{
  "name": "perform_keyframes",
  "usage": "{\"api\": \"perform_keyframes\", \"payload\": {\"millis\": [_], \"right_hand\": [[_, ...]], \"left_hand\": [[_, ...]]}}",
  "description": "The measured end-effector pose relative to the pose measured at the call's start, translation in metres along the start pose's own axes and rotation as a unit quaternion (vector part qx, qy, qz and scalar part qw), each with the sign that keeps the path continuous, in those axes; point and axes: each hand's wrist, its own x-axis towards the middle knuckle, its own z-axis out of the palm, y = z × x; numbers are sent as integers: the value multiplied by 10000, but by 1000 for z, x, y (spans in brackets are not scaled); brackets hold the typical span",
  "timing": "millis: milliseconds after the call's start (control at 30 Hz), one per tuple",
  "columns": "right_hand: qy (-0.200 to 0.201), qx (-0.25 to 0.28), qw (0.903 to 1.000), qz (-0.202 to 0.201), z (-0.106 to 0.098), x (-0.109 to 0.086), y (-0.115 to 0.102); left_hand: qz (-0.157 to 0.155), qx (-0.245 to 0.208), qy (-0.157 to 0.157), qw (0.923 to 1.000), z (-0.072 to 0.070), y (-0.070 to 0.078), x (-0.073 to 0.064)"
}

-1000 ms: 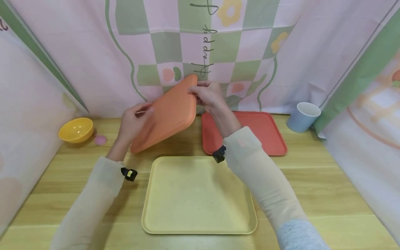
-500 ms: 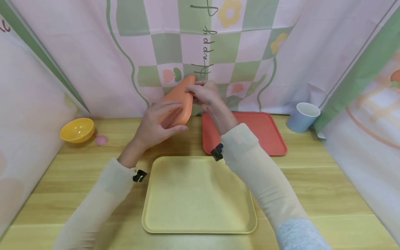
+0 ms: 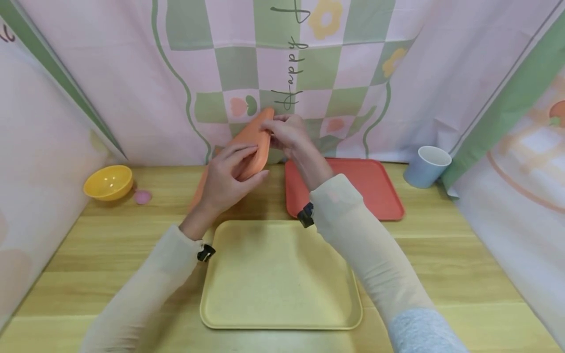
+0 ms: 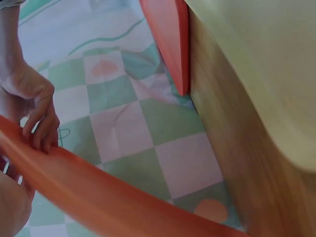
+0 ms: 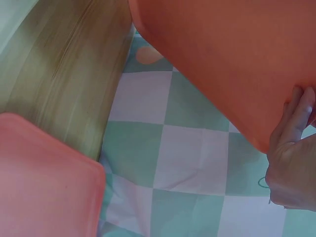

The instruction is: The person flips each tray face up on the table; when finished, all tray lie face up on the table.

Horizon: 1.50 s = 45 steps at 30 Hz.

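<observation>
An orange tray [image 3: 252,131] is held up off the table, tilted, in front of the patterned cloth. My right hand [image 3: 289,136] grips its upper right edge, thumb on the near face; in the right wrist view its fingers [image 5: 297,116] lie against the tray. At the lower right edge is my left hand [image 3: 224,180], with fingers over the near face and thumb along the rim. It hides part of the tray. In the left wrist view, the left hand [image 4: 12,205] shows only partly, at the lower left, beside the tray's rim [image 4: 103,190].
A yellow tray [image 3: 282,274] lies flat on the table in front. Behind it at the right are a red tray [image 3: 366,189] and a blue cup [image 3: 421,169]. A yellow bowl [image 3: 108,184] and a small pink object [image 3: 142,197] stand at the left. Cloth [image 3: 238,63] hangs behind.
My left hand has moved right along the orange tray, from its left edge to its lower right edge. The tray has turned more edge-on; the right hand keeps its grip, shifting slightly left.
</observation>
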Motion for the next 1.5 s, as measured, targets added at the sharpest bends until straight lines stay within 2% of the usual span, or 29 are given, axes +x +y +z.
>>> {"api": "perform_keyframes", "payload": {"millis": [133,300,533,700,867,1000,1233,1333,1500], "right_hand": [[-151,-75,9999,17,2,-1,-4],[-435,33,9990,96,5,-5,-8],[-898,202,9958,9,8,-8,-9],[-1181,237,9927,-25,10,-10,-8],[-1662,65,9861,-62,10,-11,-3],[-1881,-53,9821,108,8,-10,2],[-1933,-204,9804,326,-1,-6,15],[-1929,-244,9804,313,-6,-4,20],[-1915,-249,9801,459,-12,-3,28]], "left_hand": [[-90,-203,448,9988,3,0,0],[17,-134,943,9955,6,-1,-1],[133,-78,1679,9857,9,0,2],[183,-60,1909,9814,6,3,5],[-81,185,2197,9754,-3,3,6],[-429,258,2625,9636,-14,1,9],[-1199,-110,3357,9343,-30,1,10],[-1299,-180,3615,9231,-35,-2,12],[-1194,-239,4036,9068,-48,-12,17]]}}
